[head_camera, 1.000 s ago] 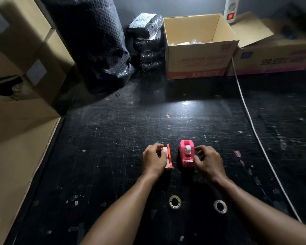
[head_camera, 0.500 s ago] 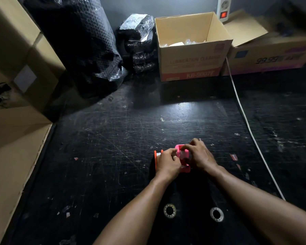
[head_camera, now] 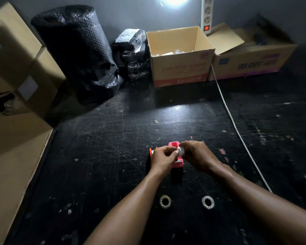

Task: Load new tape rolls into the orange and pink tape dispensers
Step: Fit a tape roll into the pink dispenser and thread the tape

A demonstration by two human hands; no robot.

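Note:
The pink tape dispenser (head_camera: 176, 156) stands on the black mat, partly covered by both hands. My right hand (head_camera: 196, 155) pinches a small white spool (head_camera: 181, 150) just above the dispenser's open top. My left hand (head_camera: 163, 159) is curled against the dispenser's left side, its fingertips meeting the spool. The orange dispenser (head_camera: 151, 151) peeks out behind my left hand, mostly hidden. Two tape rolls lie flat nearer to me: one at the left (head_camera: 165, 201), one at the right (head_camera: 208, 202).
An open cardboard box (head_camera: 182, 68) and a second carton (head_camera: 251, 61) stand at the back. A black bubble-wrap roll (head_camera: 78, 53) and black parcels (head_camera: 134, 57) are back left. Cardboard boxes (head_camera: 16, 85) line the left. A white cable (head_camera: 237, 128) runs along the right.
Both hands closed in over the pink dispenser. My right hand has lifted the white spool out of it. The camera tilted up, showing more of the wall.

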